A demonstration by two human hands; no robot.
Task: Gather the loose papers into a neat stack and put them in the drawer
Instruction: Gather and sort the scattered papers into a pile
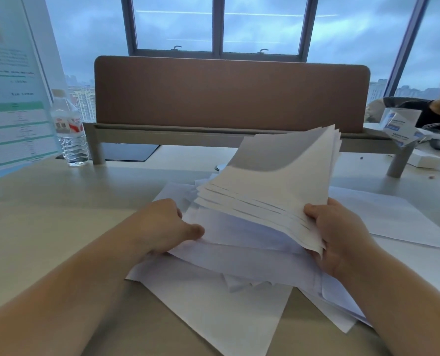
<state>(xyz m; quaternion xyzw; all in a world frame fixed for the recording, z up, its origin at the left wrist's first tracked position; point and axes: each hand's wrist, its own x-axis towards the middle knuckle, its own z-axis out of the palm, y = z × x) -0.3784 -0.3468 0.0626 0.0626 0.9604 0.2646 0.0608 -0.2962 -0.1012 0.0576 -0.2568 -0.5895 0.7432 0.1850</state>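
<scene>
My right hand (337,235) grips the near right corner of a fanned bundle of white papers (273,186), which is lifted and tilted up above the desk. More loose white sheets (213,301) lie spread on the desk under it, overlapping at different angles. My left hand (162,224) rests on the left edge of these lower sheets, with the thumb pinching one sheet's edge. Another loose sheet (393,222) lies flat to the right. No drawer is in view.
A beige desk (59,227) carries a water bottle (69,129) and a standing printed sign (10,98) at the far left. A brown divider panel (229,93) closes off the back. A person sits at the far right behind a small box (399,127).
</scene>
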